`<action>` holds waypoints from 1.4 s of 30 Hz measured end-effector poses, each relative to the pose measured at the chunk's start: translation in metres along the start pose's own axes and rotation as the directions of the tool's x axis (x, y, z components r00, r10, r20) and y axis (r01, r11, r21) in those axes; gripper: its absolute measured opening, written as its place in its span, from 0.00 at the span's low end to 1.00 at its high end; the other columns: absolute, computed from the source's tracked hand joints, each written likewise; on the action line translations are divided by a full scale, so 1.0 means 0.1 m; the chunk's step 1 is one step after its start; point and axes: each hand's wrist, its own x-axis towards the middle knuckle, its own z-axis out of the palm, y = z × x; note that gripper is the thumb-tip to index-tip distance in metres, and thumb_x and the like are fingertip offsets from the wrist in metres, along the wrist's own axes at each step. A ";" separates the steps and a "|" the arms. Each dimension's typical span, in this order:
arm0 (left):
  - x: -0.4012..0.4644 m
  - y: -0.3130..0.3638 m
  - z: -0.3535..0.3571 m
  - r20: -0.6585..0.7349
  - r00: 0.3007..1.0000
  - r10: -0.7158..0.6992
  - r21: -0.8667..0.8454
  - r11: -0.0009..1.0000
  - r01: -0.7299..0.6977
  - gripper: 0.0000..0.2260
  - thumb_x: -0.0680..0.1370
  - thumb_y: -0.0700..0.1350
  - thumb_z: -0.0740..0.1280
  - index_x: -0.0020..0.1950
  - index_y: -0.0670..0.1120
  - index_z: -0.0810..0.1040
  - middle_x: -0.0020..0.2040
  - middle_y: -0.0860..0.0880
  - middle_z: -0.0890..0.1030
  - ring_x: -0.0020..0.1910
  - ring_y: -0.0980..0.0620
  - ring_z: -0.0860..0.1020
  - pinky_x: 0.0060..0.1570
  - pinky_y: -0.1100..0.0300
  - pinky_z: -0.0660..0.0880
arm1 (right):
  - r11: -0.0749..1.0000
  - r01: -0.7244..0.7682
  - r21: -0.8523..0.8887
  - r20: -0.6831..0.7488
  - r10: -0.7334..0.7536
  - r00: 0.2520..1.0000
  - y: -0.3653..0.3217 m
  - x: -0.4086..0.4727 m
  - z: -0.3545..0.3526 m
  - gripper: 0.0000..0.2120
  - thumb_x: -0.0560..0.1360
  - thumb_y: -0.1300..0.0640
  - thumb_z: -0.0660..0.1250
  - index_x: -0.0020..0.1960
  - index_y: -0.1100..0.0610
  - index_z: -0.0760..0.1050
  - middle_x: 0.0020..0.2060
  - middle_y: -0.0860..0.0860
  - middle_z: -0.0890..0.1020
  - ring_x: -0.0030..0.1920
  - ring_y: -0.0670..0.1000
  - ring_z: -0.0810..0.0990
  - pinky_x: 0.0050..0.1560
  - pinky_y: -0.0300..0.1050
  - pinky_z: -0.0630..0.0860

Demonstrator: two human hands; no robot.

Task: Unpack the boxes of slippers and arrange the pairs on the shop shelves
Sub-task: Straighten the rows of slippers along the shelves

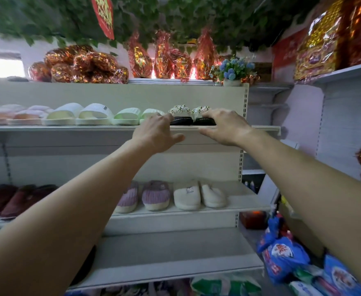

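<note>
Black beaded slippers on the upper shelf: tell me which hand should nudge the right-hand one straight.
Right hand, probably. Its fingers already lie by the right-hand slipper, while the left hand sits at the pair's left end, next to the green slippers.

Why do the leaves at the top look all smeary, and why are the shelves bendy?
Head view: the leaves and red sign are smeared by motion blur; the wide lens bows the shelf edges and stretches the arms; bright glare shines behind the foil parcels; the black slippers between the left hand and right hand look fairly sharp.
</note>
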 end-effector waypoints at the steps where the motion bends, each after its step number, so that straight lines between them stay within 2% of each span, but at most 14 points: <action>1: -0.07 -0.01 0.00 0.006 1.000 0.010 -0.004 1.000 -0.010 0.30 0.76 0.61 0.69 0.73 0.47 0.70 0.69 0.40 0.74 0.68 0.41 0.72 0.65 0.48 0.71 | 1.000 -0.004 0.002 0.003 0.004 1.000 -0.03 -0.08 0.01 0.27 0.79 0.39 0.65 0.75 0.47 0.67 0.72 0.53 0.72 0.71 0.56 0.71 0.67 0.52 0.71; 7: -0.46 -0.04 0.25 0.089 0.996 -0.018 -0.062 0.998 0.023 0.32 0.76 0.63 0.68 0.73 0.48 0.69 0.70 0.42 0.72 0.69 0.42 0.71 0.66 0.49 0.70 | 0.998 -0.052 0.038 0.075 0.049 0.996 -0.01 -0.45 0.34 0.29 0.77 0.38 0.66 0.74 0.50 0.69 0.72 0.54 0.72 0.73 0.57 0.69 0.73 0.54 0.66; 13: -0.59 -0.07 0.73 0.177 0.983 -0.054 -0.088 0.994 0.070 0.33 0.75 0.64 0.68 0.74 0.49 0.68 0.70 0.43 0.71 0.70 0.43 0.70 0.66 0.49 0.70 | 0.993 -0.108 0.047 0.158 0.100 0.982 0.17 -0.69 0.75 0.30 0.77 0.38 0.66 0.75 0.49 0.69 0.73 0.53 0.71 0.74 0.55 0.68 0.73 0.55 0.67; 20: -0.52 -0.13 1.61 0.279 0.952 -0.130 -0.144 0.974 0.175 0.33 0.75 0.63 0.69 0.76 0.49 0.67 0.71 0.43 0.72 0.70 0.43 0.70 0.65 0.51 0.69 | 0.977 -0.193 0.086 0.275 0.163 0.948 0.68 -0.66 1.53 0.29 0.78 0.42 0.68 0.75 0.52 0.69 0.73 0.54 0.71 0.73 0.56 0.69 0.68 0.44 0.65; 25: -0.44 -0.17 2.33 0.323 0.924 -0.203 -0.239 0.927 0.287 0.34 0.73 0.60 0.73 0.74 0.48 0.69 0.69 0.42 0.73 0.67 0.42 0.73 0.62 0.52 0.71 | 0.956 -0.247 0.157 0.371 0.175 0.912 1.08 -0.57 2.23 0.32 0.75 0.41 0.70 0.75 0.51 0.68 0.74 0.53 0.70 0.73 0.55 0.68 0.71 0.47 0.65; 29: -0.46 -0.16 2.85 0.253 0.934 -0.253 -0.310 0.893 0.325 0.37 0.70 0.56 0.78 0.74 0.45 0.70 0.70 0.38 0.72 0.66 0.36 0.73 0.64 0.48 0.71 | 0.926 -0.290 0.240 0.338 0.200 0.919 1.29 -0.54 2.68 0.39 0.69 0.35 0.71 0.76 0.48 0.66 0.73 0.56 0.70 0.73 0.59 0.67 0.71 0.50 0.66; 32: -0.48 -0.13 3.14 0.228 0.925 -0.305 -0.324 0.872 0.367 0.41 0.68 0.55 0.79 0.76 0.44 0.67 0.74 0.34 0.66 0.71 0.34 0.67 0.69 0.45 0.66 | 0.902 -0.339 0.267 0.352 0.237 0.906 1.38 -0.52 2.90 0.41 0.69 0.36 0.74 0.77 0.48 0.63 0.75 0.57 0.66 0.76 0.58 0.64 0.72 0.51 0.65; 35: -0.49 -0.12 3.32 0.171 0.929 -0.328 -0.317 0.874 0.367 0.41 0.67 0.56 0.80 0.75 0.46 0.68 0.73 0.35 0.66 0.68 0.33 0.69 0.64 0.45 0.70 | 0.885 -0.349 0.308 0.357 0.233 0.905 1.44 -0.51 3.05 0.44 0.69 0.36 0.75 0.78 0.49 0.62 0.75 0.56 0.65 0.75 0.56 0.64 0.69 0.50 0.67; 37: -0.50 -0.12 3.41 0.141 0.924 -0.356 -0.306 0.872 0.383 0.42 0.66 0.58 0.79 0.75 0.47 0.68 0.73 0.35 0.66 0.67 0.33 0.70 0.62 0.44 0.72 | 0.879 -0.351 0.324 0.345 0.236 0.909 1.46 -0.51 3.12 0.43 0.69 0.38 0.76 0.77 0.51 0.63 0.74 0.56 0.67 0.75 0.56 0.65 0.68 0.47 0.66; 42: -0.51 -0.09 3.53 0.074 0.919 -0.387 -0.301 0.870 0.391 0.40 0.67 0.59 0.79 0.74 0.47 0.70 0.73 0.32 0.67 0.68 0.31 0.69 0.64 0.41 0.71 | 0.857 -0.339 0.387 0.269 0.247 0.931 1.47 -0.51 3.22 0.42 0.65 0.37 0.78 0.73 0.52 0.69 0.68 0.53 0.74 0.69 0.54 0.72 0.66 0.47 0.69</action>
